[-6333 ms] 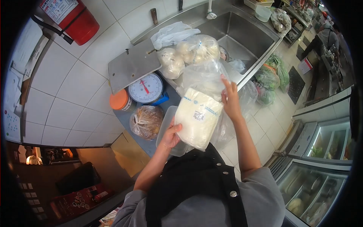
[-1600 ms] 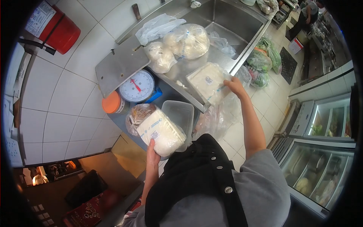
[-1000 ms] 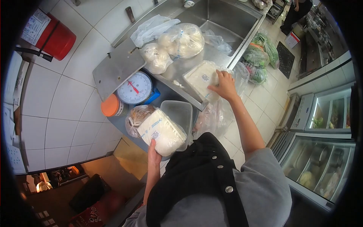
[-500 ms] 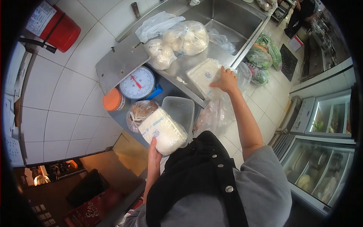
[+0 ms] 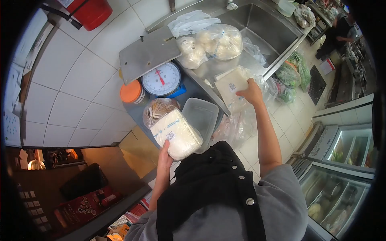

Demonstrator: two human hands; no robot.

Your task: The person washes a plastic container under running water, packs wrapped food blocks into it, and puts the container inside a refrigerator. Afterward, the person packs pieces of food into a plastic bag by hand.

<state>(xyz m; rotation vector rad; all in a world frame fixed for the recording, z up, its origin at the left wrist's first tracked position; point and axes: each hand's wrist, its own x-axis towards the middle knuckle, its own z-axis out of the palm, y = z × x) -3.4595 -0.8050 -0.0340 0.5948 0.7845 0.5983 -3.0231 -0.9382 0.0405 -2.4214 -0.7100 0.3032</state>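
Note:
My left hand [image 5: 165,156] grips the lower side of a thick wrapped package [image 5: 175,134] of pale square sheets, with blue print on its wrap. The package is in front of part of a knotted bag of brown food [image 5: 157,109] and beside a clear plastic tub [image 5: 202,113]. My right hand [image 5: 252,93] is closed on the right edge of a flatter wrapped package [image 5: 232,86], which lies on the steel sink ledge. Its fingertips are partly hidden by the clear wrap.
A dial scale [image 5: 161,78] stands beside an orange-lidded jar [image 5: 131,92], partly under a steel plate [image 5: 149,54]. Bags of round white pieces [image 5: 221,41] rest by the sink [image 5: 265,34]. Bagged vegetables [image 5: 288,76] are on the floor. A person [image 5: 341,36] stands far off.
The view has shifted, moving the scene. The thick package has stayed in my left hand while the clear tub beside it shows more. My right hand remains at the flatter package.

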